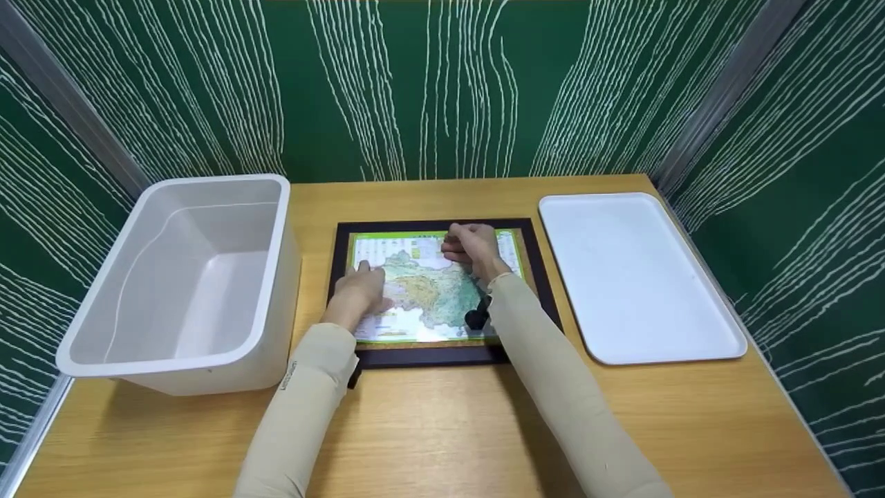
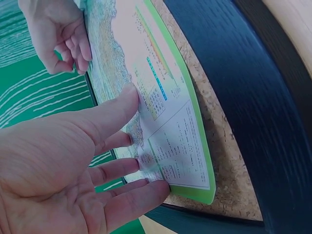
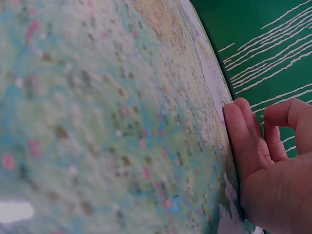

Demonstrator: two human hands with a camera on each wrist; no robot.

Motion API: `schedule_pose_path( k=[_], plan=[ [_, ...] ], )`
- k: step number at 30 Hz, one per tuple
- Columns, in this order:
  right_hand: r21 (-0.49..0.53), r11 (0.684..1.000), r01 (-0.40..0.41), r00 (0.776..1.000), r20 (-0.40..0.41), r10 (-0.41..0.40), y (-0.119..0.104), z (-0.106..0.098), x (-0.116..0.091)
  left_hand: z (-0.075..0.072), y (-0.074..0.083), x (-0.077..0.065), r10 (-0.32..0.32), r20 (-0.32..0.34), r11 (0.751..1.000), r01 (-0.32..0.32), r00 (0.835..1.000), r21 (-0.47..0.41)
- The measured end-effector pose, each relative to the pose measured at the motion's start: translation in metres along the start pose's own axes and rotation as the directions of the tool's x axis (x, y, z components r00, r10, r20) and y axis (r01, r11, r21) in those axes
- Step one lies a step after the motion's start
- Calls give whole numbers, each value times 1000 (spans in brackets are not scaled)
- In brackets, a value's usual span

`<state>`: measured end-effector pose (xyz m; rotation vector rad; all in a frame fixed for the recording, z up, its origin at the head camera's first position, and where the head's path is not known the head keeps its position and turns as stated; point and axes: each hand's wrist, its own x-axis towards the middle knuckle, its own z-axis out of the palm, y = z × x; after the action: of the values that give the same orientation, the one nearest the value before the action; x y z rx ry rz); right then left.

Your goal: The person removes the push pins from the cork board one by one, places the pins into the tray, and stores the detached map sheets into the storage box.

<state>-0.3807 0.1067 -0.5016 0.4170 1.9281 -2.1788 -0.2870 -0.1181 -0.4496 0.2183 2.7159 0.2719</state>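
we see the left hand and the right hand apart from each other, both coming out of pale sleeves. the left hand has its fingers stretched out and loose; the right hand pinches with thumb and forefinger, its other fingers fairly straight.

around them we have green walls streaked with wavy white lines, then a wooden table. at its left we find a deep white tub, and at its right a flat white tray. between these lies a dark frame around a cork board.

on the cork board we see a map with a bright green border. the left hand is over its left side, and we cannot tell whether every fingertip touches it; the right hand is near its far edge, right of the middle. by the right wrist we notice a black device. last, in the pinch, we catch a tiny item, too small for us to name.
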Motion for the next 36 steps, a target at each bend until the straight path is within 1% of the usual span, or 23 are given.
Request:
schedule_pose_path(
  k=[3, 9, 14, 26, 33, 36],
  plan=[
    [7, 1000, 14, 1000, 7, -14, 1, 0, 0, 0, 0, 0, -9, 8, 1000, 9, 1000, -5],
    [-11, 1000, -20, 1000, -8, 20, 0, 1, 1, 0, 0, 1, -12, 8, 1000, 12, 1000, -16],
    [-12, 999, -32, 999, -5, 32, -1, 1, 2, 0, 0, 0, -9, 5, 1000, 9, 1000, -20],
    [2, 999, -39, 999, 9, 39, -2, 1, 3, 0, 1, 0, 4, 7, 1000, -4, 1000, 2],
    [-6, 1000, -16, 1000, 18, 16, -1, 2, 4, 0, 2, 1, -26, 25, 1000, 26, 999, 13],
    [-2, 1000, -28, 999, 19, 28, 0, 3, 5, 0, 1, 1, -23, 19, 1000, 23, 1000, 5]
  ],
)
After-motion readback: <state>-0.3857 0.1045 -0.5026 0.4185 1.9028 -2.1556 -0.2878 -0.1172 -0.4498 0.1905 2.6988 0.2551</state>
